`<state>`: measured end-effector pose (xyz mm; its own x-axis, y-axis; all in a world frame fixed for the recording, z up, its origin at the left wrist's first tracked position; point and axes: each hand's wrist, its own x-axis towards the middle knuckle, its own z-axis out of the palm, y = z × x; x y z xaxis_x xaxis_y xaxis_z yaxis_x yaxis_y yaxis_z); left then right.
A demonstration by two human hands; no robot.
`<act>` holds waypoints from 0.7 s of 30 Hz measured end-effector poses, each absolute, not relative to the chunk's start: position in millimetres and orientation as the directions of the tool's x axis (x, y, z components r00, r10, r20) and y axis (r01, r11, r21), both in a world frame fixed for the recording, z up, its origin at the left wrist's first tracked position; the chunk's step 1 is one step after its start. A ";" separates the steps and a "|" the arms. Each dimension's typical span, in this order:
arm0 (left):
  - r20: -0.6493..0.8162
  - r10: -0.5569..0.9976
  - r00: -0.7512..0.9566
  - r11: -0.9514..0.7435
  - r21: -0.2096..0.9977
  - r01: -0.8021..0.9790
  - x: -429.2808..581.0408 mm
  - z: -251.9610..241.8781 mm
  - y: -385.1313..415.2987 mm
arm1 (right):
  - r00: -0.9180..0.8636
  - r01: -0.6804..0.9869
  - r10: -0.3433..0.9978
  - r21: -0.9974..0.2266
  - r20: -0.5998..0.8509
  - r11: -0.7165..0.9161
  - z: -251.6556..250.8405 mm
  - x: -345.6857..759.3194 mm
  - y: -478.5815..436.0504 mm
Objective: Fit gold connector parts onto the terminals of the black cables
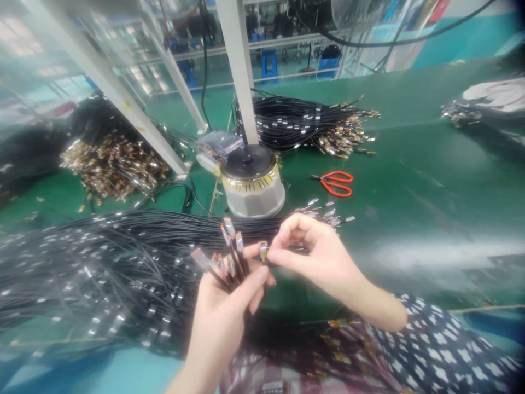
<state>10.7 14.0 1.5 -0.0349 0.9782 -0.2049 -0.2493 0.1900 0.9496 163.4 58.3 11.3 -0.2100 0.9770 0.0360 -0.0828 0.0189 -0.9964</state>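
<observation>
A green worktable point(430, 180) is covered at the near left by a wide spread of black cables point(102, 268). A grey round machine point(253, 186) is set behind the hands, with orange scissors point(337, 183) lying to its right. A bunch of cable ends point(229, 257) is clenched in the left hand point(223, 317). One metal connector point(263, 251) is pinched by the right hand point(315, 251), just beside the bunch.

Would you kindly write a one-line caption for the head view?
Left hand grips a bunch of black cables while the right hand pinches one metal plug, orange scissors lying beyond.
</observation>
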 end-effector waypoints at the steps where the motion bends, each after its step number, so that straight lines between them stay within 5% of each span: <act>1: -0.203 0.979 -0.030 0.190 0.951 -0.245 10.6 1.8 14.3 | -0.209 -0.080 0.977 -0.996 0.042 0.026 11.7 163.6 58.3; 21: -0.195 0.979 -0.056 0.181 0.964 -0.197 14.0 1.0 13.5 | -0.173 -0.018 0.983 -0.998 0.062 0.059 12.3 161.2 54.0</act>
<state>14.0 13.5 1.0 -0.0557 0.9791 -0.1954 -0.1971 0.1811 0.9635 161.2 54.0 12.3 -0.1733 0.9829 0.0616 -0.0183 0.0593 -0.9981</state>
